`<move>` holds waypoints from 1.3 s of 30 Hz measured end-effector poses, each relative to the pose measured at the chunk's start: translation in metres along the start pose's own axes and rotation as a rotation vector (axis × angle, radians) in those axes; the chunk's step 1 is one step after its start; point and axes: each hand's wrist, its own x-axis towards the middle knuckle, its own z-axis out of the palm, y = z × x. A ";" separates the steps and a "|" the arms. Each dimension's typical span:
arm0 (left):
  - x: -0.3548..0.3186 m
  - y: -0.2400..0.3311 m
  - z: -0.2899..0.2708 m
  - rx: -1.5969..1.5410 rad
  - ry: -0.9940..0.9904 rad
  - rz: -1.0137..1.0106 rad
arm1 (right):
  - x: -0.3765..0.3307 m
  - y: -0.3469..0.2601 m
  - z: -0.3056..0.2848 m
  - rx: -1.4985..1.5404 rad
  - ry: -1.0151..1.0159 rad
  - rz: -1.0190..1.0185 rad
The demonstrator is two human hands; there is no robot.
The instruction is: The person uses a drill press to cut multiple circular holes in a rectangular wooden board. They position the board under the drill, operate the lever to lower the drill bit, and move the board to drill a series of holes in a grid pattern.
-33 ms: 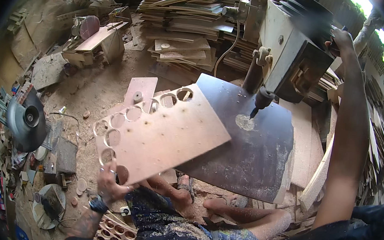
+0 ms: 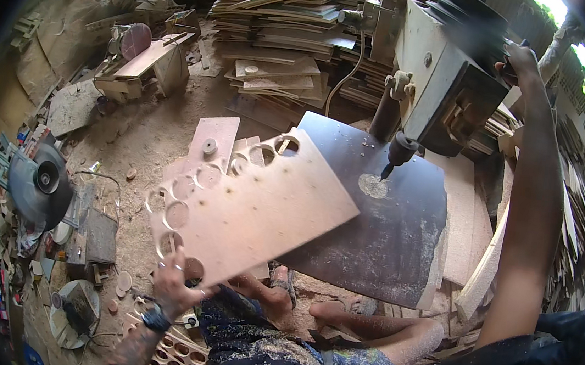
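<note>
A thin plywood board (image 2: 269, 205), with a row of round holes along its far and left edges, is tilted over the left part of a dark table (image 2: 379, 241). My left hand (image 2: 178, 286) grips the board's near left corner, beside a hole. High on the right, my right hand (image 2: 520, 62) is closed round a handle of the drill press (image 2: 435, 76); most of the handle is hidden by the fingers. Below the machine's chuck (image 2: 401, 150), a pointed dark bit stands above a pale worn round patch (image 2: 373, 186) on the table, apart from the board.
A plywood piece with a small roller-like part (image 2: 210, 147) lies behind the board. Stacked thin boards (image 2: 273, 24) stand at the back. To the left are a fan (image 2: 42, 177) and a disc-fitted bench machine (image 2: 136, 41). Holed offcuts (image 2: 178, 356) lie near my left forearm.
The plywood board and my left hand have shifted slightly to the right, further over the dark table. My right hand and the drill press look unchanged.
</note>
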 end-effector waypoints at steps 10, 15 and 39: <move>0.012 0.098 -0.026 -0.146 0.039 0.139 | 0.003 -0.006 0.002 -0.198 -0.013 -0.035; 0.060 0.064 0.001 -0.655 -0.411 -0.218 | 0.027 0.005 0.006 -0.198 -0.023 0.019; 0.028 0.160 0.023 -0.706 -0.418 -0.068 | 0.034 0.030 -0.008 -0.124 0.112 -0.054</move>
